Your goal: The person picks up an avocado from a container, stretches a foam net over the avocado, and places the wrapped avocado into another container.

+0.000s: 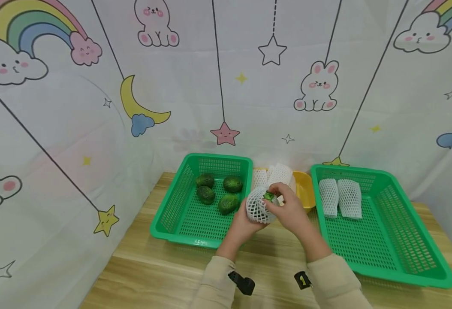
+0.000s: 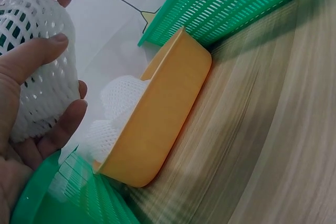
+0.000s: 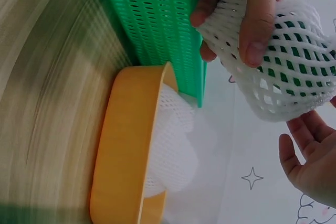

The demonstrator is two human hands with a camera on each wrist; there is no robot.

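My left hand [image 1: 245, 225] grips a white foam net sleeve [image 1: 257, 207] around its lower side. A dark green fruit, which looks like an avocado [image 1: 269, 196], shows through the mesh and at the sleeve's upper opening. The thumb and index finger of my right hand [image 1: 290, 210] pinch the opening's rim, on either side of the fruit's bare end. In the left wrist view, the left thumb lies across the sleeve [image 2: 50, 85]. The right wrist view shows the other fingers of my right hand [image 3: 317, 163] loosely bent beside the sleeve [image 3: 286, 72]; its thumb is out of that frame.
At the left, a green basket [image 1: 200, 243] holds several dark green avocados [image 1: 227, 204]. Behind the hands stands a yellow-orange basin [image 1: 305, 189] with white foam sleeves [image 1: 280, 174]. In the right green basket [image 1: 399, 279] lie two white sleeves [image 1: 349, 198]; their contents cannot be made out.
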